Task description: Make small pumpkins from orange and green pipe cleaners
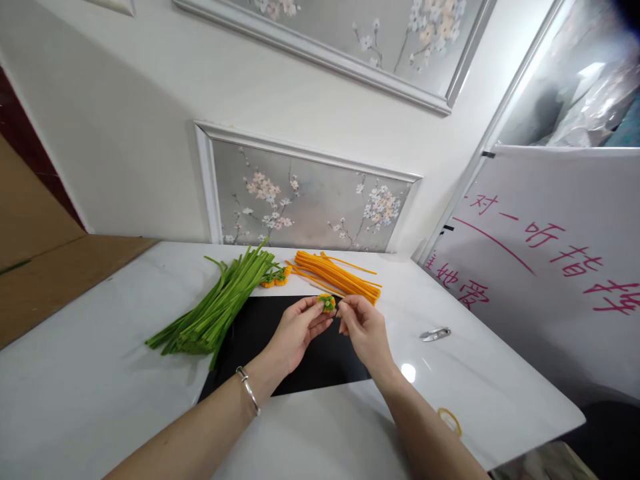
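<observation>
Our left hand (293, 333) pinches the flower (327, 303) above the mat's (313, 373) far edge on the counter (480, 380). We judge it light, soft, easily bent, best held by its rim. It is small, orange around green. At its right, our right hand (366, 330) has its fingers (345, 312) pressed together; we cannot tell whether they hold anything.

1 black mat (320, 363) on white table (340, 427)

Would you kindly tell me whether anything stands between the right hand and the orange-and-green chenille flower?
Nothing visible does: the right hand is close beside the chenille flower, which the left hand holds.
</observation>
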Motion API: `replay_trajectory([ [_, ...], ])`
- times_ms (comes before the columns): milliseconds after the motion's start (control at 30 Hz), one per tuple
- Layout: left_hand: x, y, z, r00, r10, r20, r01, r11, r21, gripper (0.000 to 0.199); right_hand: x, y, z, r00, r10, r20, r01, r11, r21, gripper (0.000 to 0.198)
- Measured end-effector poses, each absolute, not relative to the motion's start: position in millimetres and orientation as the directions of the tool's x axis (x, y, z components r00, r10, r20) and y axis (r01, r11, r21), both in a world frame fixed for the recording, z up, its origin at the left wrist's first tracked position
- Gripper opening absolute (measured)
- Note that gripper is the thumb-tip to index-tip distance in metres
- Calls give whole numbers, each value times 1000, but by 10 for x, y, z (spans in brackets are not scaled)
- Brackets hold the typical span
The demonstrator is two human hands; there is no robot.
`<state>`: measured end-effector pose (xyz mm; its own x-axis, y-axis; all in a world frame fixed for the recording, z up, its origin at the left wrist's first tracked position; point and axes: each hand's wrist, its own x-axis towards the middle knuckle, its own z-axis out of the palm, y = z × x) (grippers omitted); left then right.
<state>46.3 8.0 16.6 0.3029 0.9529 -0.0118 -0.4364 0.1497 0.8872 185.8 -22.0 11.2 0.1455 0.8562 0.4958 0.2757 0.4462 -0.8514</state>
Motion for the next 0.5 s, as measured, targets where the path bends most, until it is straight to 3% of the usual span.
replay_trajectory([
  [200,495,33,200,343,939,29,-417,125,900,11,1955,-214,191,138,768,625,474,503,-722,6],
  [400,535,3,231,381,923,54,-366,97,926,27,1922,-215,186,80,721,689,581,528,-620,14],
  [500,530,0,232,374,925,62,-330,71,941,25,1927,-219,186,45,724,689,602,530,-597,15],
])
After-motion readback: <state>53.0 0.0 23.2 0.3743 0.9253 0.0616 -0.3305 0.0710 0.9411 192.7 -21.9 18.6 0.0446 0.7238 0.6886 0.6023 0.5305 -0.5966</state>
